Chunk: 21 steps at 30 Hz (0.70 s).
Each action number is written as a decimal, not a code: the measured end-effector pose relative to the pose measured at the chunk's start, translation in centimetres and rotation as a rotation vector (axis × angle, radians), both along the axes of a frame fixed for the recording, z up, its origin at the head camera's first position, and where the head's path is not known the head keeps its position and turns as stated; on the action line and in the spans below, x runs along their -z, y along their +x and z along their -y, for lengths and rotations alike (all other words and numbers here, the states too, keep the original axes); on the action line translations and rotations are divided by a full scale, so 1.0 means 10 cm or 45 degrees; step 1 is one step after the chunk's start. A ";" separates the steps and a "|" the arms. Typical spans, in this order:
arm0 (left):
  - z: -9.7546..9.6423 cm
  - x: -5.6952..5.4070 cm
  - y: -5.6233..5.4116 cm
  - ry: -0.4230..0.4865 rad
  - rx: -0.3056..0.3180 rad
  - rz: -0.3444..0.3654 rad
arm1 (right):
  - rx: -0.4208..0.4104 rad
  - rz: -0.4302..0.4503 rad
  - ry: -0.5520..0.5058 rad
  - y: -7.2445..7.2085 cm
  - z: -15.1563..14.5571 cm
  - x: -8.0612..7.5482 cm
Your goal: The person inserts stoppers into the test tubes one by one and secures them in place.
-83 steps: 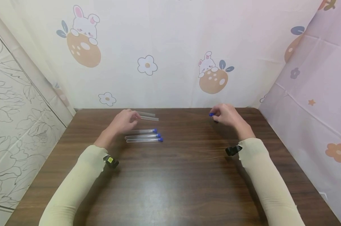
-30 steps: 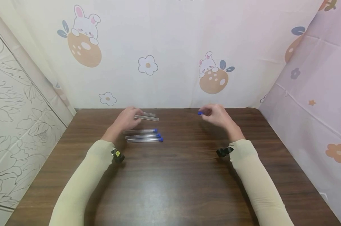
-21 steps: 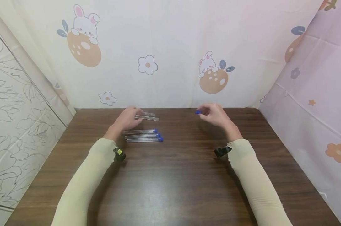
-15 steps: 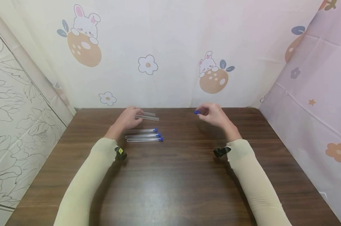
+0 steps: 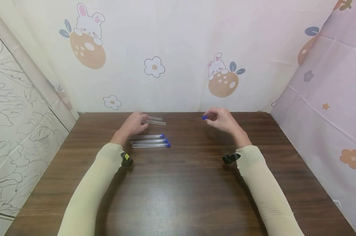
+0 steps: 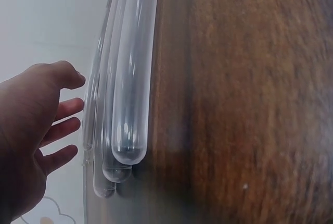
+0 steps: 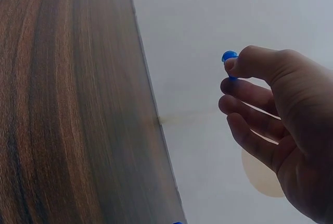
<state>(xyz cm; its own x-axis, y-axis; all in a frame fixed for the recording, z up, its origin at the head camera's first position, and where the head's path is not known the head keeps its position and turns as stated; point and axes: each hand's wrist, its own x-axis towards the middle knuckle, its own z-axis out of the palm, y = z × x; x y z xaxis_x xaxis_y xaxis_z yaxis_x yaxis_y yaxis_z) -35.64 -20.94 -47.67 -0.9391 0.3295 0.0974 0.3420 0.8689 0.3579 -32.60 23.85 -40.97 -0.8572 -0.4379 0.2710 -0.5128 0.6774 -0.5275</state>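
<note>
My right hand [image 5: 220,118] pinches a small blue cap [image 7: 229,56] between thumb and forefinger, above the far right of the table. Its other fingers bend loosely in the right wrist view. At the far left, my left hand [image 5: 134,123] is beside two uncapped clear test tubes [image 5: 157,123], covering their left ends in the head view. The left wrist view shows that hand's thumb and fingers [image 6: 66,125] spread apart, with nothing visibly gripped. Nearer me lie three test tubes [image 5: 149,146] with blue caps, side by side, rounded ends to the left.
The brown wooden table [image 5: 178,183] runs back to a patterned curtain [image 5: 178,49]. Another curtain [image 5: 322,98] hangs along the right. A black wrist camera [image 5: 231,159] sits on the right sleeve, and another camera [image 5: 127,159] on the left. A blue bit [image 7: 178,222] shows low in the right wrist view.
My right hand has moved left with the blue cap, slowing lately. The left hand has shifted slightly right along the uncapped tubes. The capped tubes lie as before.
</note>
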 end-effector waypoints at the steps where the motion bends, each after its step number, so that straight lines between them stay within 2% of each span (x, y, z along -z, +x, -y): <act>1: -0.03 -0.06 0.07 -0.006 -0.005 -0.010 | 0.002 -0.001 0.000 0.00 0.00 0.00; 2: -0.07 -0.15 0.15 -0.020 0.000 0.000 | 0.002 0.001 0.001 -0.01 0.00 0.00; 5: -0.11 -0.22 0.23 -0.037 -0.011 -0.004 | 0.005 0.012 -0.001 -0.01 0.00 0.00; 6: -0.10 -0.20 0.21 -0.037 -0.004 -0.011 | 0.006 0.016 -0.002 -0.01 0.00 0.00; 7: -0.08 -0.13 0.15 -0.025 -0.005 -0.029 | 0.005 0.019 -0.001 -0.01 0.01 0.00; 8: -0.07 -0.12 0.12 -0.028 -0.003 -0.004 | 0.006 0.022 -0.001 -0.01 0.01 0.00; 10: -0.01 0.06 -0.04 -0.039 -0.003 -0.036 | 0.007 0.023 -0.001 -0.01 0.01 -0.01; 13: 0.02 0.12 -0.11 -0.052 0.011 -0.026 | 0.013 0.022 -0.002 -0.01 0.02 -0.01; 15: 0.00 0.07 -0.07 -0.074 0.018 -0.024 | 0.015 0.026 -0.004 0.00 0.02 -0.01; 17: -0.07 -0.10 0.08 -0.078 0.012 0.021 | 0.017 0.030 -0.007 0.00 0.02 0.00; 20: -0.11 -0.19 0.15 -0.089 -0.004 0.034 | 0.013 0.034 -0.012 0.00 0.02 0.00; 21: -0.09 -0.16 0.11 -0.076 0.005 0.045 | 0.013 0.032 -0.013 -0.01 0.02 0.00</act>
<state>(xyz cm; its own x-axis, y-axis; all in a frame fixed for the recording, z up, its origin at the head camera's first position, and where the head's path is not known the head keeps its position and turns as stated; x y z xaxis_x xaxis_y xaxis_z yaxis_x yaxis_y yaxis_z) -34.49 -20.07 -46.07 -0.9404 0.3371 0.0443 0.3332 0.8878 0.3174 -32.66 23.70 -40.97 -0.8683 -0.4264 0.2535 -0.4922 0.6771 -0.5470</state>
